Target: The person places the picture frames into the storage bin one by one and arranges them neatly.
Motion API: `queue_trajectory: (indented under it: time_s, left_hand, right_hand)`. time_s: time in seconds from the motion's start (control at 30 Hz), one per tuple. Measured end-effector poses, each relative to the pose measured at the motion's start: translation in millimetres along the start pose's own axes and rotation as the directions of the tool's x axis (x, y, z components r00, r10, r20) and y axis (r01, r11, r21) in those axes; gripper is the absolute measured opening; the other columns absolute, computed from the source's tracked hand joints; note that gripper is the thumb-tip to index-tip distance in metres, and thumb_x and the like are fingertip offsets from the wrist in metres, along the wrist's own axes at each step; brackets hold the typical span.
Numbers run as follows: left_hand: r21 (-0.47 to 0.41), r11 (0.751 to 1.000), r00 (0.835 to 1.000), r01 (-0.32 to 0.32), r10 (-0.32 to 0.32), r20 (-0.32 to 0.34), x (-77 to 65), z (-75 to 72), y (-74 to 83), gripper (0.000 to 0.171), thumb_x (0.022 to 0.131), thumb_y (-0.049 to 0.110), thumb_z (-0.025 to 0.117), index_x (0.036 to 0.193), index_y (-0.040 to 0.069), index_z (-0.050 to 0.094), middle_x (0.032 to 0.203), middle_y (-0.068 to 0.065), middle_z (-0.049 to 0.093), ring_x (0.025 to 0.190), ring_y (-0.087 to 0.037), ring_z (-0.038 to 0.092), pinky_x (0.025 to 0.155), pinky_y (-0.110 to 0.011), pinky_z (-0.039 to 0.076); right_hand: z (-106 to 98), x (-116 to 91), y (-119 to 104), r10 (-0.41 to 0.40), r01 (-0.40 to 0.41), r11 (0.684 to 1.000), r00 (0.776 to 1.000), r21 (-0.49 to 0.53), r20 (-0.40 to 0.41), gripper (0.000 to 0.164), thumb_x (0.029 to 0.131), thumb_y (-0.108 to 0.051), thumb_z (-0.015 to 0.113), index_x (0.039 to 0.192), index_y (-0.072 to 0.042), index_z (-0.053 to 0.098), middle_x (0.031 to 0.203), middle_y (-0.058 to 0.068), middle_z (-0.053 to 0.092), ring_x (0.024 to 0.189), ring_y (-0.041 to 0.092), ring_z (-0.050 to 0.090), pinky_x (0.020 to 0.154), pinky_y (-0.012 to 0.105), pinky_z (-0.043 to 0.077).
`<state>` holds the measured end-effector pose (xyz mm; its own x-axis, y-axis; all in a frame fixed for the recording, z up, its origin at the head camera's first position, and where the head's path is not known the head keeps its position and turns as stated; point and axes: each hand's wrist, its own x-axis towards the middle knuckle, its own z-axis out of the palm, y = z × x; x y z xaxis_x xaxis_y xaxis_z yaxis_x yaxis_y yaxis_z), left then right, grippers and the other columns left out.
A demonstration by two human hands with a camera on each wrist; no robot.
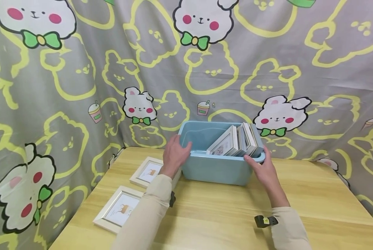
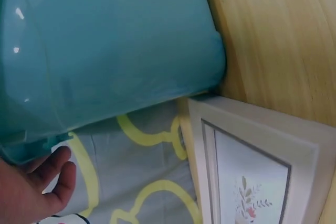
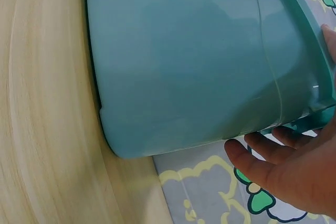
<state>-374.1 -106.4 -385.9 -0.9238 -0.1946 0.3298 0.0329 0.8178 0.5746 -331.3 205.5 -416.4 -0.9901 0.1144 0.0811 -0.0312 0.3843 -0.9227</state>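
Note:
A blue plastic bin (image 1: pixel 217 170) stands on the table between both hands. My left hand (image 1: pixel 175 152) grips its left end, thumb over the rim and fingers at the outside, as the left wrist view shows. At the opposite end my right hand (image 1: pixel 265 169) holds the rim, its thumb on top and its fingers (image 3: pixel 257 158) curled under the edge. Several picture frames (image 1: pixel 225 146) lean together inside the bin's right half. Beside the bin's lower corner, the left wrist view shows a pale picture frame (image 2: pixel 310 156) with a plant print.
Two cream picture frames with animal prints lie on the left of the wooden table (image 1: pixel 217 215), a farther frame (image 1: pixel 139 181) and a nearer frame (image 1: pixel 106 225). A grey patterned curtain (image 1: pixel 161 80) hangs close behind the table and along its left side.

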Motion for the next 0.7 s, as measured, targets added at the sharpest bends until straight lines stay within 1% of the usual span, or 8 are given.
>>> queue_trajectory:
  time_s: [0.1, 0.2, 0.33, 0.5, 0.57, 0.7]
  left_hand:
    - [0.001, 1.000, 0.998, -0.022, 0.022, 0.057, -5.0, -2.7, -4.6, 0.075, 0.088, 0.060, 0.048, 0.146, 0.014, 0.041, 0.152, -0.004, 0.040, 0.139, -0.025, 0.040, 0.111, -0.047, 0.036]
    - [-0.026, 1.000, 0.996, -0.015, 0.017, 0.086, -11.5, -5.3, -10.9, 0.079, 0.087, 0.065, 0.048, 0.149, 0.017, 0.036, 0.155, -0.003, 0.037, 0.142, -0.025, 0.036, 0.113, -0.048, 0.032]
    - [-0.059, 0.998, 0.995, -0.009, 0.014, 0.097, -20.8, -7.3, -21.9, 0.080, 0.087, 0.068, 0.046, 0.151, 0.021, 0.033, 0.155, -0.002, 0.036, 0.142, -0.027, 0.036, 0.113, -0.049, 0.032]
    - [-0.071, 0.997, 0.995, -0.014, 0.021, 0.096, -29.4, -10.0, -28.4, 0.079, 0.089, 0.068, 0.045, 0.152, 0.024, 0.031, 0.156, -0.001, 0.036, 0.142, -0.029, 0.036, 0.114, -0.049, 0.031]
    - [-0.071, 0.997, 0.995, -0.027, 0.034, 0.098, -32.9, -11.4, -30.3, 0.077, 0.090, 0.066, 0.045, 0.152, 0.025, 0.030, 0.156, 0.000, 0.035, 0.143, -0.029, 0.035, 0.113, -0.051, 0.031]
    - [-0.060, 0.998, 0.990, -0.034, 0.041, 0.131, -40.3, -16.7, -32.3, 0.074, 0.091, 0.068, 0.040, 0.153, 0.031, 0.025, 0.159, 0.004, 0.030, 0.144, -0.031, 0.031, 0.112, -0.057, 0.028]
  right_hand:
    - [-1.7, -0.8, 0.4, 0.003, -0.003, 1.000, 1.000, 0.009, -0.004, 0.101, 0.086, -0.057, 0.063, 0.156, -0.027, -0.004, 0.160, 0.018, 0.018, 0.145, 0.040, 0.021, 0.114, 0.062, 0.020]
    - [-2.2, -0.3, 0.4, -0.003, 0.003, 1.000, 1.000, 0.010, 0.002, 0.102, 0.086, -0.057, 0.063, 0.156, -0.027, -0.004, 0.161, 0.018, 0.018, 0.146, 0.040, 0.021, 0.115, 0.061, 0.020]
    - [0.2, -0.6, 1.9, -0.012, 0.012, 1.000, 1.000, -0.003, 0.005, 0.101, 0.086, -0.058, 0.062, 0.156, -0.027, -0.004, 0.160, 0.018, 0.019, 0.146, 0.041, 0.021, 0.114, 0.062, 0.021]
    - [0.9, -0.8, 0.8, -0.012, 0.012, 1.000, 1.000, 0.000, 0.014, 0.102, 0.086, -0.058, 0.062, 0.156, -0.027, -0.004, 0.160, 0.018, 0.018, 0.145, 0.041, 0.022, 0.114, 0.062, 0.021]
    - [0.9, -0.9, 0.4, -0.006, 0.006, 1.000, 1.000, -0.003, 0.019, 0.102, 0.086, -0.058, 0.062, 0.156, -0.026, -0.005, 0.161, 0.019, 0.017, 0.145, 0.042, 0.021, 0.114, 0.062, 0.021]
    - [0.1, -0.4, 0.7, -0.002, 0.002, 1.000, 1.000, -0.002, 0.020, 0.103, 0.086, -0.059, 0.061, 0.156, -0.026, -0.007, 0.161, 0.019, 0.015, 0.146, 0.042, 0.020, 0.114, 0.062, 0.020]
